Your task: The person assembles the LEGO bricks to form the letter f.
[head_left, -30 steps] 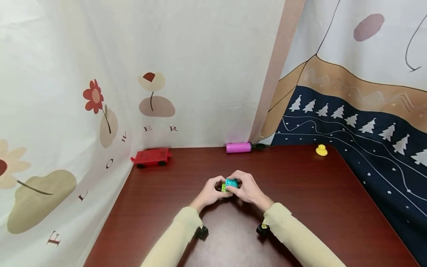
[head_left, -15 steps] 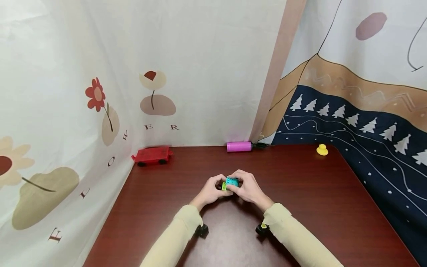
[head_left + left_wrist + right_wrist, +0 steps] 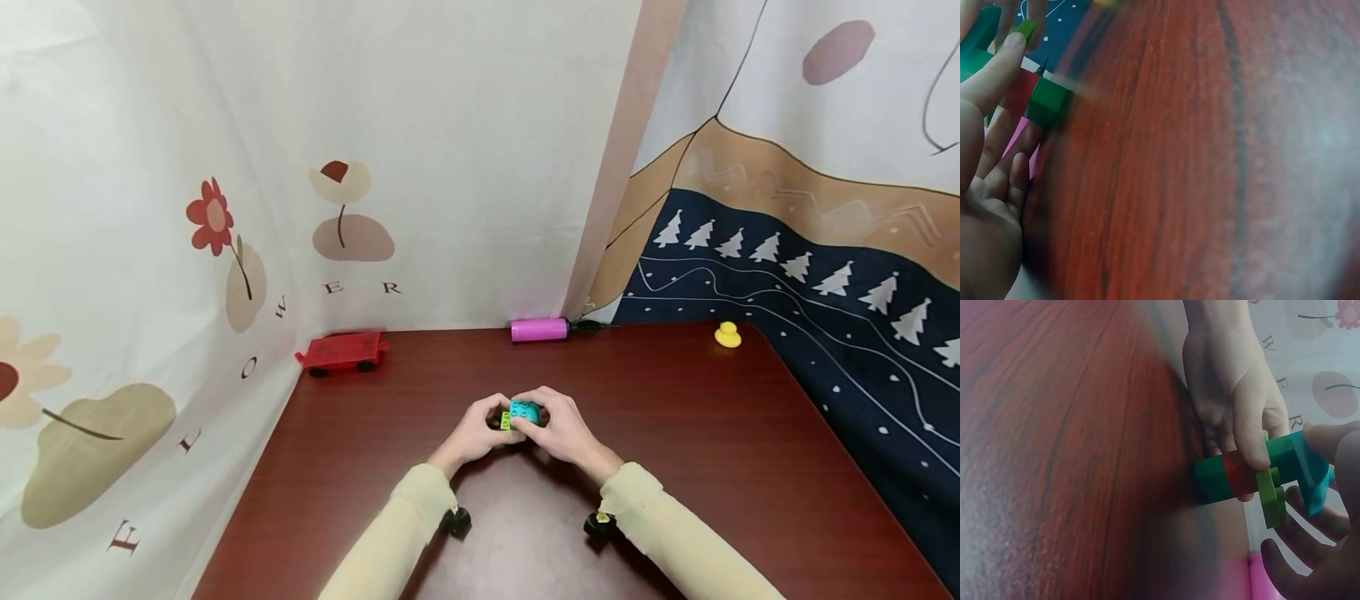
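Note:
Low over the middle of the table, both hands hold one stack of toy building bricks. My left hand (image 3: 474, 429) pinches its middle, thumb on one side and fingers on the other. On the right, my right hand (image 3: 561, 427) holds the teal brick (image 3: 522, 411) at the top between thumb and fingers. The right wrist view shows the stack lying sideways: a green brick (image 3: 1210, 480) at the bottom, then a red brick (image 3: 1239, 474), a lime plate-like brick (image 3: 1269, 499) that juts out, another green brick, and the slanted teal brick. Fingers hide parts of the stack.
A red toy cart (image 3: 343, 352) stands at the back left of the brown table (image 3: 420, 379). By the back curtain lies a pink cylinder (image 3: 539, 330) with a black end. A yellow rubber duck (image 3: 727, 335) sits at the back right.
Both hands keep hold of the brick stack in almost the same spot. The right wrist has shifted slightly to the right, and the whole view has moved a little.

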`<state>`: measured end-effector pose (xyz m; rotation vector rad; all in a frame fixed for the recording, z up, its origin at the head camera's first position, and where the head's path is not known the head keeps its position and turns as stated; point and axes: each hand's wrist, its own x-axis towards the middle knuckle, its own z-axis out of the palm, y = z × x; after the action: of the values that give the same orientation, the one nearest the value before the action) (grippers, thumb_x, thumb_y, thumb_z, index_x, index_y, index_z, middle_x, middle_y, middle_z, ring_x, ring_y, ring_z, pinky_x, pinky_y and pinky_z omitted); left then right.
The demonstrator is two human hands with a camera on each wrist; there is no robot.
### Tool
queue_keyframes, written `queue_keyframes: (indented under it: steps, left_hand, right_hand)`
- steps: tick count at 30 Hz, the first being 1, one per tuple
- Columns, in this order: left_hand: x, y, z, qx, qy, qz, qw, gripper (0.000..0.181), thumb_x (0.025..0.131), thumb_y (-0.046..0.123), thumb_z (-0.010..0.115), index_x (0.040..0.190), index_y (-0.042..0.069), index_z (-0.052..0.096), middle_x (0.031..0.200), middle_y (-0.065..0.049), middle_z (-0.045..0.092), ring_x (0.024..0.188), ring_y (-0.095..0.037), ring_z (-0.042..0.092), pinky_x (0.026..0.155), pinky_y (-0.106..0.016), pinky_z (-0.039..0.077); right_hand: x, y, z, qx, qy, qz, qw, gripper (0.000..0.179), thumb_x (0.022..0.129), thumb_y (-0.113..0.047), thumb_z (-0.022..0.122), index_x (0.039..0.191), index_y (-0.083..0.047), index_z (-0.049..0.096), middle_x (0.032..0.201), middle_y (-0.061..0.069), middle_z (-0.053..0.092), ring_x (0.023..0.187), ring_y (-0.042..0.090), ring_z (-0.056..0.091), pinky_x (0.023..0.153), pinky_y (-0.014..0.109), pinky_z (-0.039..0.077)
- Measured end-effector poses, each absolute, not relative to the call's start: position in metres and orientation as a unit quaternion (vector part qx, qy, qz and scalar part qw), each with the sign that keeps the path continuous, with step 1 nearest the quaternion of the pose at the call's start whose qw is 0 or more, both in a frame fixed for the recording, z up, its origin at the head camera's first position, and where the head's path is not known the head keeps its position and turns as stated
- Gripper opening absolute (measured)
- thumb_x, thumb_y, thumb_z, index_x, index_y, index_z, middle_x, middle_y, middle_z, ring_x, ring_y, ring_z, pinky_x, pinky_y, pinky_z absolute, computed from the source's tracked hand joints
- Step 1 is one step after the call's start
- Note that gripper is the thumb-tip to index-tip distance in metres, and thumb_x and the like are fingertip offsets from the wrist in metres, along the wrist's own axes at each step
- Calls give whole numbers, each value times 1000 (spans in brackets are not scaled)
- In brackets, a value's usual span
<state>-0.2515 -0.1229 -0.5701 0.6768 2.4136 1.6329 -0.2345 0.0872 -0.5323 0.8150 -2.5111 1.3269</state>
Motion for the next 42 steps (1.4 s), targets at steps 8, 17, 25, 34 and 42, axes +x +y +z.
queue_keyframes:
  steps: [8, 17, 25, 34, 42]
  left_hand:
    - [-253, -122, -572, 232, 827, 508, 66, 43, 83, 15, 92, 120, 13, 68, 110, -2, 72, 92, -11, 68, 83, -28, 56]
    - [-254, -116, -556, 204, 811, 543, 79, 68, 89, 19, 87, 148, 21, 52, 120, -6, 73, 103, -18, 70, 85, -34, 56]
    - [-252, -110, -548, 203, 806, 548, 98, 96, 87, 23, 89, 163, 32, 32, 128, -13, 69, 107, -22, 68, 94, -46, 55]
    - [-256, -106, -546, 227, 802, 538, 121, 100, 85, 20, 91, 162, 40, 32, 110, -6, 73, 97, -19, 71, 87, -38, 59]
    - [-266, -107, -547, 216, 803, 541, 126, 97, 87, 20, 89, 165, 21, 33, 118, -6, 71, 102, -20, 70, 86, -35, 58]
  right_hand:
    - [-238, 95, -535, 288, -846, 445, 63, 34, 95, -23, 80, 126, -11, 73, 111, 1, 71, 92, 12, 64, 80, 29, 57]
    - [-249, 104, -532, 257, -836, 482, 58, 39, 101, -16, 74, 137, -9, 63, 121, 9, 70, 100, 19, 69, 85, 34, 60]
    - [-259, 112, -526, 206, -830, 517, 41, 35, 102, -19, 72, 135, -9, 65, 108, 10, 71, 87, 18, 67, 77, 31, 57]
    - [-266, 118, -531, 184, -825, 534, 18, 37, 103, -23, 71, 136, -10, 64, 116, 13, 71, 87, 20, 65, 70, 27, 53]
    - [-271, 127, -536, 198, -793, 576, -31, 54, 94, -8, 80, 143, 0, 59, 131, 21, 66, 99, 26, 72, 78, 27, 59]
